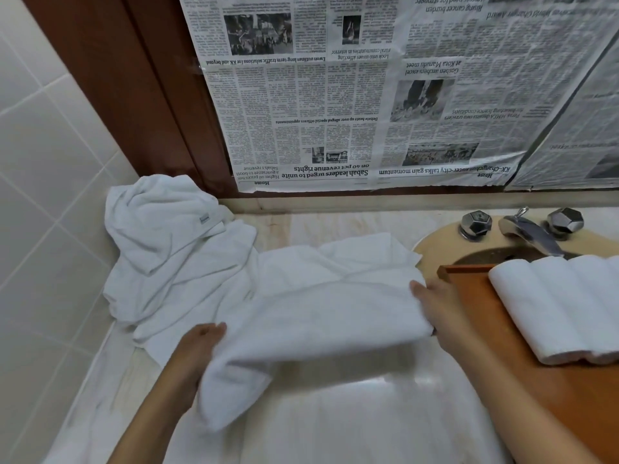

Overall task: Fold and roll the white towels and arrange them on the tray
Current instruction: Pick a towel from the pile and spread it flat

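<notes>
I log newspaper sheets [335, 95] fixed upside down on wall behind counter. Legible headlines:
- "Sabah leaders urged to unite on 40 pct revenue rights"
- "KK-Changchun sister-city talks gain momentum"
- "Debate heats up over alleged special officers appointments"
- "Ewon outlines long-term traffic solutions for KK and beyond"
- "Goshen archers excel at Kota Marudu meet"

Section mark "Home" appears twice. Body print too small to read. Small tag [204, 218] on crumpled towel [160, 236]: illegible.

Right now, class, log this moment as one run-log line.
step: folding towel | left hand: holds left end | right hand: holds right end | tray: rolled towels on it | pile: unfolded, back left
</notes>
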A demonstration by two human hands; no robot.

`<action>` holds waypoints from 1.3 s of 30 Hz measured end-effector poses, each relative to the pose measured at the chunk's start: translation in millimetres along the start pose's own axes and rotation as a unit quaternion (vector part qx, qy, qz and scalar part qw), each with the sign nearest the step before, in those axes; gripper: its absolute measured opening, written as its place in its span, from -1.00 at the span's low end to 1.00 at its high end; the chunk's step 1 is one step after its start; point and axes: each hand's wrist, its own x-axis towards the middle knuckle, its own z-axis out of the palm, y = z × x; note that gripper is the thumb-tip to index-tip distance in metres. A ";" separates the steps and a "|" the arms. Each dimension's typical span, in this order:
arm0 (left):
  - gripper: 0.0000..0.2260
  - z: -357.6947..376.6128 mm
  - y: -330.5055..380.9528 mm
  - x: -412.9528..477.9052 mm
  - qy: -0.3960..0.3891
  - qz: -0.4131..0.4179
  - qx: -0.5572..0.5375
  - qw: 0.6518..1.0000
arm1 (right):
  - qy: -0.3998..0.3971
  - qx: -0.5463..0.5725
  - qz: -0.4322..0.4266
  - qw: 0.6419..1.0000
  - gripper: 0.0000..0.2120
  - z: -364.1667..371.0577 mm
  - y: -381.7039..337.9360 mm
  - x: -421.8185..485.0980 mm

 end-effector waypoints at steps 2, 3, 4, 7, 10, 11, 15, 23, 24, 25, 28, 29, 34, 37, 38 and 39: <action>-0.85 4.2 -19.8 -2.2 -0.038 -0.066 0.088 0.993 | -0.031 -0.026 0.052 0.998 -0.82 6.6 21.3 -13.1; -0.84 5.3 -29.0 -1.3 -0.042 -0.079 0.136 0.987 | -0.044 -0.035 0.075 0.996 -0.75 8.7 33.6 -19.8; -0.82 5.8 -38.1 0.8 -0.038 -0.084 0.185 0.978 | -0.053 -0.048 0.087 0.994 -0.66 9.9 46.0 -25.4; -0.74 7.6 -54.2 1.7 -0.018 -0.080 0.294 0.952 | -0.060 -0.093 0.085 0.990 -0.57 8.3 71.6 -39.2; -0.74 15.3 -63.0 -4.5 -0.013 -0.049 0.324 0.945 | -0.081 -0.142 0.042 0.986 -0.82 7.5 80.8 -47.2; -0.75 18.1 -63.5 -7.0 -0.014 -0.036 0.347 0.937 | -0.099 -0.170 0.029 0.980 -0.85 8.0 81.8 -48.3; -0.77 20.7 -52.8 -14.6 -0.046 -0.045 0.246 0.967 | -0.135 -0.161 0.009 0.978 -0.84 -0.1 64.1 -54.7; -0.75 1.5 -47.0 -27.8 -0.166 -0.093 0.163 0.968 | -0.162 -0.233 0.085 0.955 -0.78 -33.5 48.5 -53.8; -0.75 2.4 -51.4 -29.5 -0.179 -0.112 0.188 0.959 | -0.169 -0.265 0.104 0.944 -0.77 -34.2 52.5 -56.2; -0.77 2.9 -56.1 -31.2 -0.186 -0.135 0.215 0.949 | -0.180 -0.293 0.121 0.931 -0.76 -35.1 59.7 -57.5; -0.75 6.3 -68.9 -28.4 -0.165 -0.162 0.265 0.936 | -0.182 -0.319 0.163 0.916 -0.82 -34.7 74.3 -64.1; -0.71 8.4 -71.0 -25.6 -0.149 -0.151 0.292 0.933 | -0.169 -0.306 0.171 0.921 -0.86 -33.7 78.8 -63.8; -0.69 25.0 -56.7 -13.2 -0.044 -0.042 0.349 0.935 | -0.035 -0.324 0.090 0.941 -0.67 -22.5 93.4 -49.7; -0.75 36.9 -46.5 -8.6 -0.043 -0.018 0.308 0.950 | -0.016 -0.332 0.063 0.941 -0.65 -15.6 95.9 -45.4; -0.76 39.2 -46.8 -7.0 -0.055 -0.021 0.269 0.961 | -0.034 -0.295 0.067 0.953 -0.67 -15.1 93.7 -46.7; -0.77 39.1 -46.2 -8.2 -0.073 -0.033 0.221 0.972 | -0.048 -0.235 0.076 0.968 -0.70 -16.3 91.0 -49.8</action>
